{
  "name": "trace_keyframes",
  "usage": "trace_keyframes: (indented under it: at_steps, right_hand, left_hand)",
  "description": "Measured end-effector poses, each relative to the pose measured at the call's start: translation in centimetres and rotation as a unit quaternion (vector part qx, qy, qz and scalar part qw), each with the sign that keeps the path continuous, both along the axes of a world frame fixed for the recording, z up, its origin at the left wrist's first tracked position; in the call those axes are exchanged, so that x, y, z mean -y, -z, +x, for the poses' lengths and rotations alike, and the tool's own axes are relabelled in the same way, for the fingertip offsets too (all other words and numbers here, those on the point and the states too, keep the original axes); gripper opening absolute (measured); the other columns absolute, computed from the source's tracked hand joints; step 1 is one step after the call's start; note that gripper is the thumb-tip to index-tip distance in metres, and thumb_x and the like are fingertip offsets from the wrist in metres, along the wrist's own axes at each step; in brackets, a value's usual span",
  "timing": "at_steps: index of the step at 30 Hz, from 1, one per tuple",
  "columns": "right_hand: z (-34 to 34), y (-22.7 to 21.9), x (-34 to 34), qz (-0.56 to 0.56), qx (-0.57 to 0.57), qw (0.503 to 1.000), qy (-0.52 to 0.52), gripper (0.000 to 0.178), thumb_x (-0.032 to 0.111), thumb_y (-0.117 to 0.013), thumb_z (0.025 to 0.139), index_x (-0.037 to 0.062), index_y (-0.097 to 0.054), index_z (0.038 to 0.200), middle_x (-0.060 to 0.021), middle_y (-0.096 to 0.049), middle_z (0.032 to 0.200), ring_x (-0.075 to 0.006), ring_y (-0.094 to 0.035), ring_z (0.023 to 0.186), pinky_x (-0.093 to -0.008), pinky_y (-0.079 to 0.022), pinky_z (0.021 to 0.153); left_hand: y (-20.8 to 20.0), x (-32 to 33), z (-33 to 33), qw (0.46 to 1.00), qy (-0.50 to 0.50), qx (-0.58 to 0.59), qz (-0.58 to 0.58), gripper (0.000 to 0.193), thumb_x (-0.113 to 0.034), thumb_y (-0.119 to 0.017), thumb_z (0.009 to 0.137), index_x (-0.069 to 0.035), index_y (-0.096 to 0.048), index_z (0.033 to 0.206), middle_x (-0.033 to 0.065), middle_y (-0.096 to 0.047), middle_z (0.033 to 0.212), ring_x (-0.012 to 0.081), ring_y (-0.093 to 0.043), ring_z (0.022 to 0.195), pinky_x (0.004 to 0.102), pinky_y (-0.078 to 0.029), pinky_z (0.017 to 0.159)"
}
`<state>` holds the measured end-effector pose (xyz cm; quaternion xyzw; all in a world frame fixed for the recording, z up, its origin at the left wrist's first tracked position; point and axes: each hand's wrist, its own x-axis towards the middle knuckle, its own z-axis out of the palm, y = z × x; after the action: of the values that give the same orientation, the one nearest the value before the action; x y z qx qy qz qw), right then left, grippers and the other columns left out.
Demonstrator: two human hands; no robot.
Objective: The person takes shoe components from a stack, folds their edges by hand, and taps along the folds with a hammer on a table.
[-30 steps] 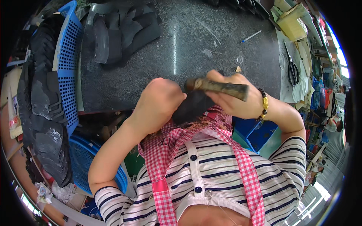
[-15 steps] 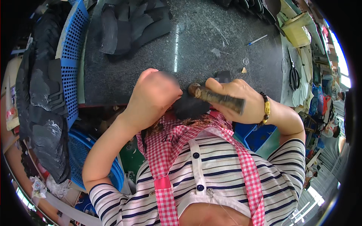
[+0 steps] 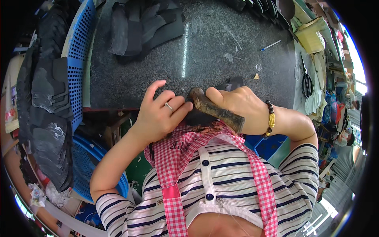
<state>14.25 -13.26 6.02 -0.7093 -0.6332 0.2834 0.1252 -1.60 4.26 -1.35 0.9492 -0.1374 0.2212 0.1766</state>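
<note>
My right hand (image 3: 242,103) is closed around the worn wooden handle of a hammer-like tool (image 3: 219,112), whose dark head end points left toward my left hand. My left hand (image 3: 162,114), with a ring on it, pinches a black piece of material (image 3: 196,118) at the near edge of the dark stone table (image 3: 221,51), its index finger raised. Most of the black piece is hidden between the two hands and my checked apron. A beaded bracelet (image 3: 270,114) is on my right wrist.
A pile of black cut pieces (image 3: 146,27) lies at the table's far left, next to a blue perforated basket (image 3: 77,67) with more black sheets. Small black scraps (image 3: 233,83), a pen (image 3: 270,45), scissors (image 3: 307,82) and a yellow box (image 3: 312,37) lie to the right.
My left hand has gone from a fist over the black piece to a looser pinch with the index finger raised. The tool's handle has tilted lower, and less of the black piece shows.
</note>
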Motion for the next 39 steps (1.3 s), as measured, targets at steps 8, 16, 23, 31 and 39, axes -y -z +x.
trace_keyframes:
  at_steps: [8, 16, 23, 31, 39]
  right_hand:
    - [0.1, -0.4, -1.1, 0.000, -0.004, 1.000, -0.019, 0.026, 0.011, -0.056, 0.088, 0.0068, -0.058, 0.113, -0.0121, -0.059, 0.070, -0.0304, -0.063, 0.060, -0.0397, -0.049, 0.050]
    - [6.0, -1.3, 1.7, 0.225, -0.302, 0.822, 0.428, 0.010, 0.020, -0.052, 0.099, 0.0094, -0.050, 0.098, 0.0060, -0.038, 0.065, -0.0024, -0.037, 0.048, -0.0173, -0.031, 0.042]
    - [6.6, 0.3, 3.3, 0.232, -0.286, 0.842, 0.395, 0.014, 0.019, -0.052, 0.099, 0.0056, -0.049, 0.096, 0.0048, -0.041, 0.064, -0.0013, -0.033, 0.044, -0.0182, -0.028, 0.039]
    - [5.1, 1.3, 0.3, 0.133, -0.348, 0.881, 0.291, 0.030, 0.014, -0.055, 0.097, -0.0010, -0.052, 0.123, 0.0067, -0.043, 0.070, -0.0002, -0.037, 0.054, -0.0170, -0.029, 0.046]
    - [-1.8, -1.5, -8.7, 0.216, -0.266, 0.940, 0.001, 0.028, 0.012, -0.056, 0.095, -0.0025, -0.056, 0.119, -0.0072, -0.056, 0.088, -0.0138, -0.055, 0.071, -0.0270, -0.045, 0.065]
  left_hand:
    - [-0.2, 2.3, 0.2, 0.998, -0.059, -0.004, -0.008, 0.032, -0.032, -0.078, 0.070, -0.010, -0.065, 0.090, 0.0015, -0.057, 0.086, 0.0195, -0.056, 0.082, 0.0420, -0.042, 0.089]
    - [-2.7, 2.3, 2.2, 0.962, -0.105, -0.038, -0.248, 0.028, -0.018, -0.075, 0.075, -0.007, -0.058, 0.094, 0.0075, -0.061, 0.084, 0.0264, -0.061, 0.078, 0.0370, -0.047, 0.072]
    - [-2.6, -6.5, 4.3, 0.870, -0.491, 0.007, 0.041, 0.037, -0.038, -0.074, 0.074, -0.009, -0.066, 0.097, 0.0140, -0.057, 0.115, 0.0312, -0.051, 0.102, 0.0420, -0.040, 0.085]
    - [-12.9, -6.6, -8.3, 0.843, -0.520, -0.076, 0.115, 0.061, -0.027, -0.084, 0.055, -0.013, -0.064, 0.111, 0.0070, -0.061, 0.117, 0.0296, -0.055, 0.108, 0.0409, -0.042, 0.091]
    - [-15.9, -11.2, -13.5, 0.853, -0.474, -0.199, -0.090, 0.023, -0.019, -0.072, 0.081, 0.000, -0.069, 0.094, 0.0097, -0.068, 0.083, 0.0164, -0.063, 0.078, 0.0299, -0.048, 0.070]
